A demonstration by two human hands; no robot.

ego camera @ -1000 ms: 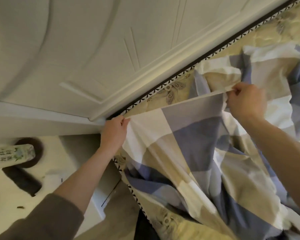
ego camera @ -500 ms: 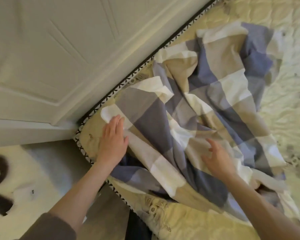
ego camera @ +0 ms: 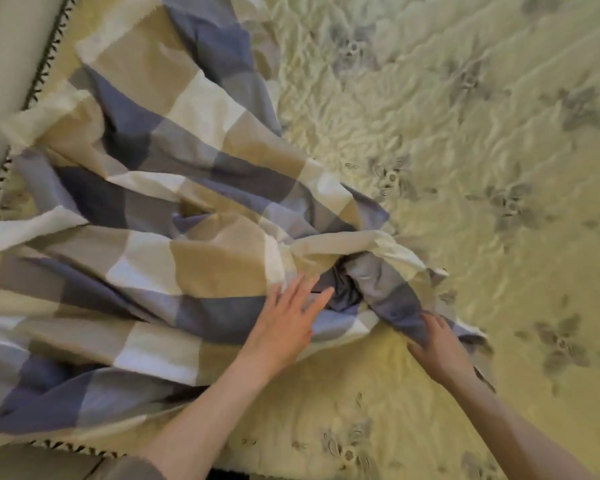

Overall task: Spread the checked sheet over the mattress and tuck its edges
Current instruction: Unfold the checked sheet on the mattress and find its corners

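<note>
Left hand (ego camera: 284, 320) flat, fingers straight, right hand (ego camera: 437, 344) gripping checked sheet (ego camera: 194, 265)

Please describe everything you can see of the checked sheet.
The checked sheet is soft cloth in blue, beige and white squares. It lies crumpled and bunched on the quilted mattress, covering only part of it. The left hand rests flat on it; the right hand grips a bunched blue fold.

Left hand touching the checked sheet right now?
Touching. The head view shows the left hand lying flat, fingers straight, on the checked sheet beside its bunched-up folds, no gap visible.
</note>
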